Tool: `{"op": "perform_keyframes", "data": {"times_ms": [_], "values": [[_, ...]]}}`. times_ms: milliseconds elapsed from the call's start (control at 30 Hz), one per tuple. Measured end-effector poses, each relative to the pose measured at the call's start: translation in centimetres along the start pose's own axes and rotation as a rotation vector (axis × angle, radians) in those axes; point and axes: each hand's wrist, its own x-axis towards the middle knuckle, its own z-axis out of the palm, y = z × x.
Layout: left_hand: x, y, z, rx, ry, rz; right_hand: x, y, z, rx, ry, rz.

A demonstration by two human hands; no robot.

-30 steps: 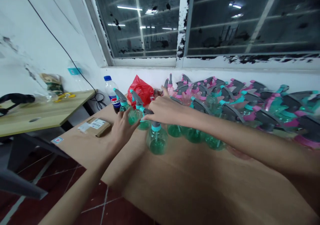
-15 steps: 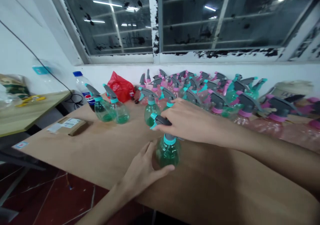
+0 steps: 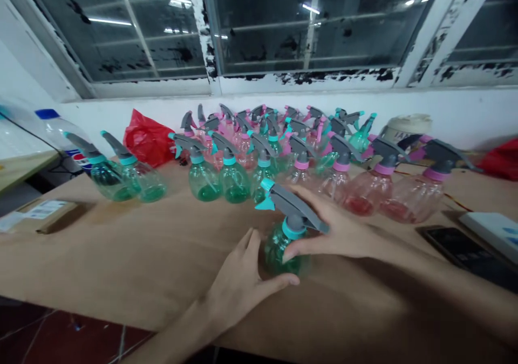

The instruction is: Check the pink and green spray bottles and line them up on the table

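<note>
Curving around the left side of one green spray bottle (image 3: 275, 245), the left hand (image 3: 238, 275) has its thumb low in front; whether it touches is hard to tell. The bottle is just right of this hand, tall way up with a small lean, between both hands. The right hand (image 3: 343, 232) is the nearer one, gripping it with the thumb on its front.

Far left of the left hand are one brown box (image 3: 52, 215), one cola bottle (image 3: 60, 132), two green bottles (image 3: 107, 178) and one red bag (image 3: 148, 137). Past its fingers, three green bottles (image 3: 234, 183) stand on the table (image 3: 162, 256). Beyond the right hand are four pink bottles (image 3: 364, 194). Behind these rows are more bottles (image 3: 245, 148), too crowded to count. Right of the right hand lie one phone (image 3: 465, 251) and one white box (image 3: 493, 232).
</note>
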Motion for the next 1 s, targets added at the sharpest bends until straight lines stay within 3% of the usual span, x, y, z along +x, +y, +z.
{"op": "perform_keyframes", "data": {"times_ms": [200, 367, 567, 767, 1000], "values": [[1.8, 0.8, 1.8, -0.042, -0.059, 0.167, -0.1, 0.3, 0.7, 0.215, 0.171, 0.006], [3.6, -1.9, 1.3, -0.046, -0.157, 0.374, -0.4, 1.9, 0.5, 0.212, 0.249, 0.004], [5.6, -5.3, 0.7, 0.093, -0.133, 0.549, -0.1, 3.0, 0.3, 0.302, 0.17, -0.024], [6.3, -6.4, 1.3, 0.172, -0.175, 0.515, 0.4, 2.4, 0.0, 0.391, 0.104, 0.012], [5.9, -6.4, 1.5, 0.194, -0.179, 0.473, 0.0, 2.9, 0.0, 0.339, 0.046, 0.112]]}}
